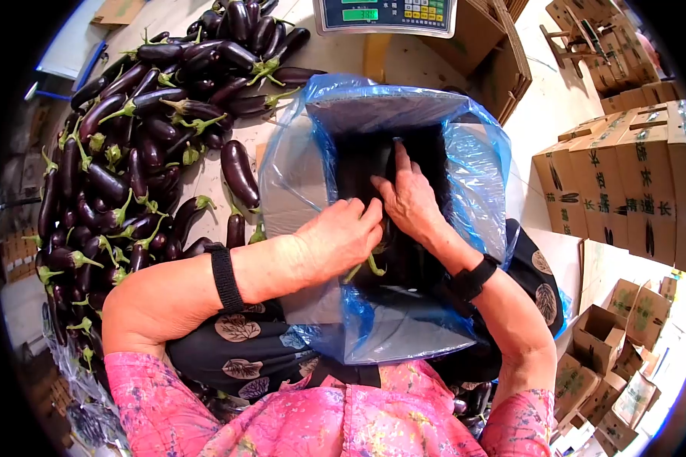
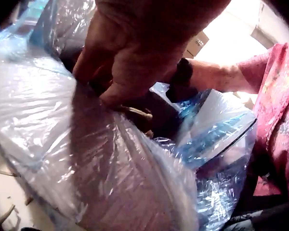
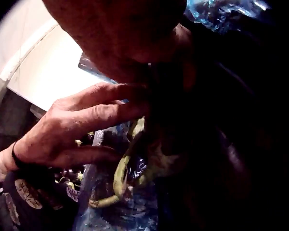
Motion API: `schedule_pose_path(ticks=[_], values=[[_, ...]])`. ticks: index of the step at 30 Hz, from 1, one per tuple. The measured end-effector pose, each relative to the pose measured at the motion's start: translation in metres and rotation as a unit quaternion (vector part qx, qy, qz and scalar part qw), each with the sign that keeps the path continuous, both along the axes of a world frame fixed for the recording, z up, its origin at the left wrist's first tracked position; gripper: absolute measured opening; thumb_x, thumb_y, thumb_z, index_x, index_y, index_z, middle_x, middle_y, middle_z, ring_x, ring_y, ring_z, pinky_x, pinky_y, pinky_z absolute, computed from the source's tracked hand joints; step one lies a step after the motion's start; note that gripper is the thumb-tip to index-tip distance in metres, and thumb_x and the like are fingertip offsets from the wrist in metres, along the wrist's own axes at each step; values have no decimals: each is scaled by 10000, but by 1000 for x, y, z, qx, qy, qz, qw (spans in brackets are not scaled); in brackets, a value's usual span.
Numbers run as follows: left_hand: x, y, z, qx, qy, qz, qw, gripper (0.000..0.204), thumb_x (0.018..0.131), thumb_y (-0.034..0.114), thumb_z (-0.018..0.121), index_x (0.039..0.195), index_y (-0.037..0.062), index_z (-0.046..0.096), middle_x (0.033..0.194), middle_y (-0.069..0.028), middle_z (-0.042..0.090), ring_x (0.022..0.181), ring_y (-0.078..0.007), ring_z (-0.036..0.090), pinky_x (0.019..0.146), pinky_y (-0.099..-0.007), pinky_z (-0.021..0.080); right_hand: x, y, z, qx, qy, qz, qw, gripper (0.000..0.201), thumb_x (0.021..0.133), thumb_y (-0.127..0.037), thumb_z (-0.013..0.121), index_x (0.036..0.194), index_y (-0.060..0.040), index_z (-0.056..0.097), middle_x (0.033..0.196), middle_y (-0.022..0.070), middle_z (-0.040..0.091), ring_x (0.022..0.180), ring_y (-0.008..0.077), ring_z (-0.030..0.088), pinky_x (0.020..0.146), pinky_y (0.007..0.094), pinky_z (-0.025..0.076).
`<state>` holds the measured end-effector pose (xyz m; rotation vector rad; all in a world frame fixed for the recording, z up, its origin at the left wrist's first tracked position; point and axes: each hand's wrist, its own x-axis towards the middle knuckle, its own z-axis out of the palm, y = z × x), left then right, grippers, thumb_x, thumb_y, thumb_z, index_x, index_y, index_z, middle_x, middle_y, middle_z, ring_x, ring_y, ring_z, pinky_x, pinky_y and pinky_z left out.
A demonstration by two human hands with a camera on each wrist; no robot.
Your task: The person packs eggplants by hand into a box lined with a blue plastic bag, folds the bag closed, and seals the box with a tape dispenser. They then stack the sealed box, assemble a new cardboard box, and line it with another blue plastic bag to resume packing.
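Observation:
A cardboard box (image 1: 385, 110) lined with a blue plastic bag (image 1: 476, 179) stands before the person, with dark eggplants (image 3: 233, 156) lying in its shaded inside. My left hand (image 1: 343, 232) reaches over the box's left wall, its fairly straight fingers touching an eggplant near its green stem (image 3: 118, 180). Spread over the eggplants inside is my right hand (image 1: 411, 199), index finger stretched toward the far wall and fingertips against the dark skin. In the left wrist view, the left hand (image 2: 135, 53) dips past the bag's edge; shade hides some fingertips.
A large heap of eggplants (image 1: 107, 179) lies on the floor to the left. Beyond the box stands a digital scale (image 1: 385, 17). Flattened cardboard (image 1: 476, 46) leans nearby, and printed cartons (image 1: 617, 175) stand at the right. Open small boxes (image 1: 598, 335) lie lower right.

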<state>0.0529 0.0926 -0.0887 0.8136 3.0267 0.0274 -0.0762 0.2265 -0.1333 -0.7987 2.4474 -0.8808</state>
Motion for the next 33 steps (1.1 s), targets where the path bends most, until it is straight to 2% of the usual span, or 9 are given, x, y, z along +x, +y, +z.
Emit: schedule_pose_path(ticks=[7, 11, 14, 17, 20, 26, 29, 32, 33], values=[[3, 3, -8, 39, 2, 10, 999, 220, 777, 225, 639, 950, 92, 662, 946, -84, 585, 909, -233, 571, 728, -342, 466, -2, -11, 2, 44, -23, -6, 999, 900, 859, -391, 686, 1504, 89, 281, 1164, 401, 598, 1080, 533, 601, 947, 516, 488], [5, -6, -8, 40, -13, -14, 999, 212, 767, 222, 651, 940, 102, 679, 925, -60, 589, 913, -228, 565, 731, -346, 465, -19, -4, 29, 100, -20, 116, 988, 865, 809, -343, 733, 1473, 75, 368, 1129, 393, 618, 1054, 525, 618, 927, 516, 503], [3, -3, -7, 43, -75, -12, 996, 190, 752, 198, 650, 910, 94, 669, 947, -56, 569, 949, -227, 534, 750, -328, 469, -24, -6, 27, 83, -2, 27, 996, 822, 843, -377, 721, 1467, 47, 394, 1115, 383, 618, 1020, 517, 630, 863, 510, 537], [-2, -1, -13, 48, -94, -12, 994, 157, 741, 184, 651, 864, 88, 662, 962, -53, 560, 979, -227, 511, 764, -322, 477, 2, -8, 8, 125, 87, 71, 986, 835, 884, -457, 682, 1486, 31, 370, 1114, 337, 590, 995, 506, 617, 835, 528, 535], [2, -7, -25, 108, -106, 6, 989, 176, 748, 169, 644, 891, 67, 656, 942, -62, 561, 966, -236, 527, 783, -344, 492, 16, -11, -16, 81, 266, 51, 959, 678, 877, -388, 680, 1390, 18, 500, 1144, 234, 569, 1043, 399, 540, 879, 492, 472], [-6, -28, -13, 207, 7, -3, 978, 192, 760, 148, 633, 926, 51, 619, 927, -89, 574, 922, -283, 575, 798, -413, 472, 6, -34, -37, 56, 288, 32, 955, 518, 827, -315, 692, 1242, -20, 594, 1103, 195, 550, 996, 385, 519, 828, 501, 442], [-14, -55, 26, 252, 95, 203, 941, 275, 764, 115, 721, 1009, 41, 622, 972, -142, 575, 955, -345, 576, 858, -458, 464, -1, -25, -35, 16, 209, 13, 978, 615, 833, -377, 708, 1289, 12, 568, 1189, 247, 549, 1055, 432, 518, 904, 509, 454], [-11, -86, 22, 247, 154, 349, 890, 690, 727, 199, 828, 1320, 19, 524, 1171, -186, 588, 1139, -335, 562, 1016, -411, 440, 4, -10, 0, 14, 146, 27, 989, 741, 842, -435, 720, 1341, 69, 505, 1247, 292, 530, 1127, 472, 505, 983, 514, 441], [-6, -92, 16, 336, 49, 421, 841, 719, 737, 194, 832, 1347, 7, 501, 1213, -184, 584, 1173, -308, 551, 1033, -401, 431, 12, -2, 13, 32, 123, 39, 991, 781, 845, -451, 722, 1359, 86, 482, 1261, 305, 524, 1147, 481, 500, 1003, 515, 436]])
